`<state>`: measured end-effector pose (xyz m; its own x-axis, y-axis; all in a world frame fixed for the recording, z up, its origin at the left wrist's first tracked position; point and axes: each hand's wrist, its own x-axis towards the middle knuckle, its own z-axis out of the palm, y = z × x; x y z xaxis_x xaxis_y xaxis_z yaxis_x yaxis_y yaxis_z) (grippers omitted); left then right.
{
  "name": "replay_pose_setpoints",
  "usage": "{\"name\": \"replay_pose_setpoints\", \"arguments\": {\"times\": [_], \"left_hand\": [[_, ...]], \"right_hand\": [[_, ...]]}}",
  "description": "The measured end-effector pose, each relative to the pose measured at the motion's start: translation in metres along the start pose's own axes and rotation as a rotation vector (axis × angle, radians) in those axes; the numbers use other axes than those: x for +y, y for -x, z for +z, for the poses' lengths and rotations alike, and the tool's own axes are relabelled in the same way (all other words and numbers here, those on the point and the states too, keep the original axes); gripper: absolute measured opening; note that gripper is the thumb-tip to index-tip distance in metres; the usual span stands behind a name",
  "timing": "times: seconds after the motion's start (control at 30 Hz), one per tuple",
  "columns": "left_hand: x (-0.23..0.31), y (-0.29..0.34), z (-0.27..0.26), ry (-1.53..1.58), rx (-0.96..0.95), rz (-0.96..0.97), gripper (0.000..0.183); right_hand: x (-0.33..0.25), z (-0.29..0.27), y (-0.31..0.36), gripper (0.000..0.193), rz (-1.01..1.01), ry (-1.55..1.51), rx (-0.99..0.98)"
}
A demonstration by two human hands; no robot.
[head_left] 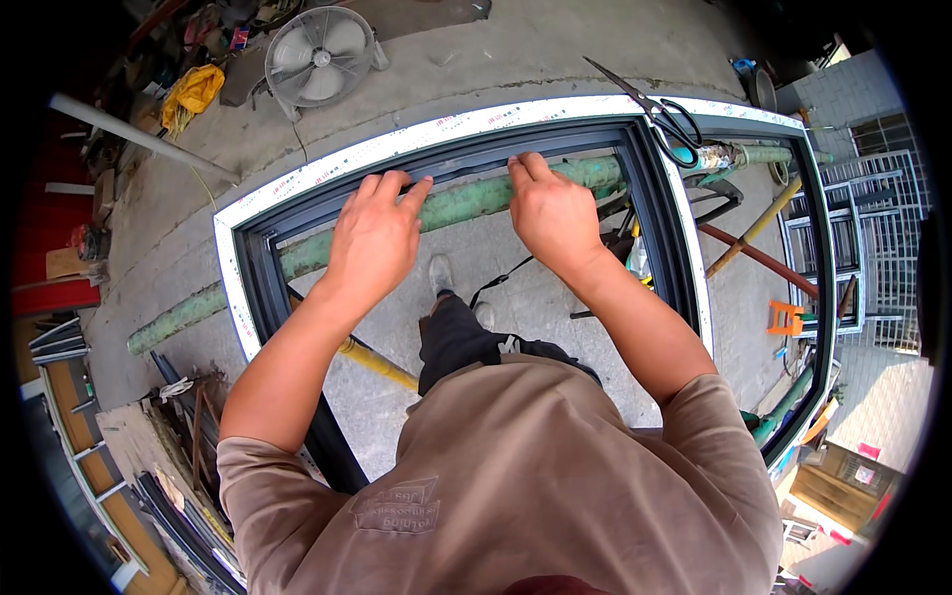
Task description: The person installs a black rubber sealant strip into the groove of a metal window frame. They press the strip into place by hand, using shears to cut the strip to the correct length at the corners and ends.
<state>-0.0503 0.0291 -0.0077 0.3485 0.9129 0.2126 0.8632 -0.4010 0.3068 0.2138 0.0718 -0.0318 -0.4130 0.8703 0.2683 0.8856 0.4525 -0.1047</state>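
The left hand (377, 233) has its fingertips on the inner edge of the window frame (476, 119), which runs just ahead of both hands. The right hand (552, 210) meets that edge too; whether either pinches it, I cannot tell. Right of it, scissors (651, 104) lie on the frame.

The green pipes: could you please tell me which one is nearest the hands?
The long green pipe, passing beneath the left hand and right hand; the other green pipe shows at lower right.
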Motion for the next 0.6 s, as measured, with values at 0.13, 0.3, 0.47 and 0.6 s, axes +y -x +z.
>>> {"name": "replay_pose_setpoints", "arguments": {"times": [0.13,0.3,0.47,0.6], "left_hand": [[-0.002,0.001,0.000,-0.006,0.005,0.009,0.054],[-0.004,0.001,0.000,-0.005,0.017,0.011,0.053],[-0.004,0.000,0.005,-0.011,0.023,0.015,0.053],[-0.004,0.002,0.003,-0.015,0.032,0.012,0.053]], "right_hand": [[-0.010,0.002,-0.003,0.040,-0.066,-0.064,0.091],[-0.006,0.002,-0.002,0.039,-0.059,-0.075,0.093],[-0.019,0.004,-0.006,0.038,-0.045,-0.003,0.030],[-0.017,0.009,-0.006,0.042,-0.074,-0.054,0.090]]}}
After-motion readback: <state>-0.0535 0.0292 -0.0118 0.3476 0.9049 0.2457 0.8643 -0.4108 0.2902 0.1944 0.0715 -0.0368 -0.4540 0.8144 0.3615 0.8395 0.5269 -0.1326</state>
